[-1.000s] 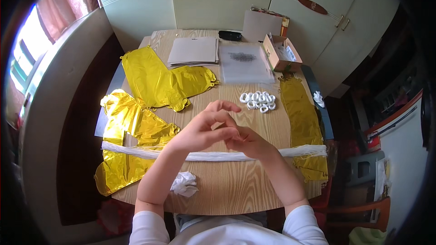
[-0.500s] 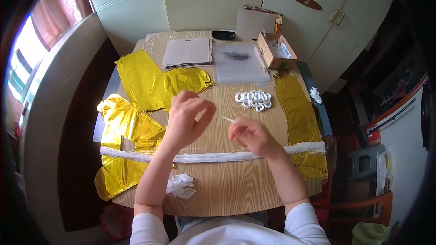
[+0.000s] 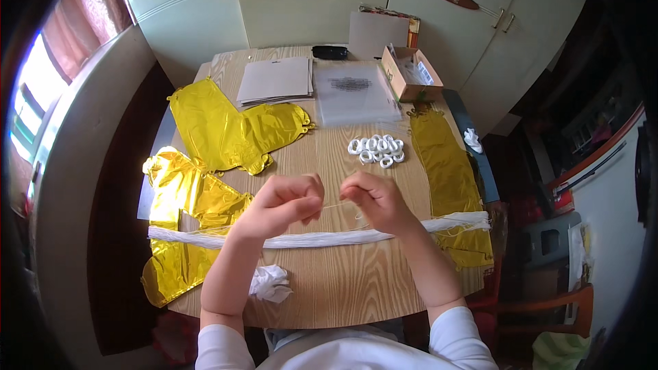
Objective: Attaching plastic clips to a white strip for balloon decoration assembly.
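Observation:
Over the middle of the table, my left hand [image 3: 282,204] and my right hand [image 3: 378,200] are level with each other, a short gap apart. A thin pale string [image 3: 332,206] spans that gap, and the fingers of both hands are closed on it. Just below the right fingers hangs a small loose end. Beneath my hands a long bundle of white strings [image 3: 336,239] lies across the table from left to right. Several small white coils [image 3: 377,150] sit in a cluster beyond my right hand.
Yellow-gold foil balloons [image 3: 236,123] lie flat at left, and another foil piece [image 3: 449,164] at right. Crumpled white tissue [image 3: 271,283] rests near the front edge. Grey-white sheets [image 3: 275,81], a clear plastic bag stack [image 3: 356,99], a small box [image 3: 411,81] and a black case [image 3: 330,52] stand farther back.
My left hand has come down toward me and closed on the string. My right hand has turned, its fingers now pointing left, and the string is drawn between both hands.

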Motion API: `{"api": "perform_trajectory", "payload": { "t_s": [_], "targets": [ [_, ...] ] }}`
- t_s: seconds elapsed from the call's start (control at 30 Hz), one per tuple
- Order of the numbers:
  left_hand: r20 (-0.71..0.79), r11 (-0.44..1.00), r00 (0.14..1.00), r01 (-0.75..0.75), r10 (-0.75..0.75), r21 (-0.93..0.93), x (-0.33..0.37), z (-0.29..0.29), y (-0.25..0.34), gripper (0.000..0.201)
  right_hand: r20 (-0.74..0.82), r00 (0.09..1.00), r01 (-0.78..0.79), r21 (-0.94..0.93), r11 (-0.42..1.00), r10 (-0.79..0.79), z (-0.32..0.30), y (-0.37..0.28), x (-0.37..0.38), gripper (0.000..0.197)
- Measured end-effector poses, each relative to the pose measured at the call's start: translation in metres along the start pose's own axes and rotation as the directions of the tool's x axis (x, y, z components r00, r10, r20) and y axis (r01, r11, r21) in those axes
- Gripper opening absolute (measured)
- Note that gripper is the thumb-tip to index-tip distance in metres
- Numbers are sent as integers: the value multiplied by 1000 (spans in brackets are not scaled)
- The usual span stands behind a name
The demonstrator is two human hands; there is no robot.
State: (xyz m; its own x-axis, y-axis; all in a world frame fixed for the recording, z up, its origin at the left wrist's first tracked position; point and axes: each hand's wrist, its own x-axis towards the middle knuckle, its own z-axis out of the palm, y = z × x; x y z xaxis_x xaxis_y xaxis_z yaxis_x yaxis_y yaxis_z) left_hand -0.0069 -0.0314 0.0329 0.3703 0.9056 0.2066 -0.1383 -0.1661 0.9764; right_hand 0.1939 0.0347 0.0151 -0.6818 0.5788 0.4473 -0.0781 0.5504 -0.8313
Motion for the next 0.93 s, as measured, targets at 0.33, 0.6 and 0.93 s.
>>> {"api": "perform_trajectory", "payload": {
  "t_s": [0.33, 0.6, 0.93],
  "targets": [
    [-49, 964, 965, -261, 259, -52, 7, 4, 1, 13, -24, 999, 44, -88, 995, -46, -4, -11, 1, 14],
    [-61, 983, 992, -102, 113, 155, 7, -1, -2, 13, 52, 999, 8, 78, 997, -12, -4, -8, 0, 14],
    [-53, 873, 987, 157, -150, 462, 4, -5, 4, 25, 24, 995, -92, -48, 995, 94, -4, -3, 2, 11]
  ]
}}
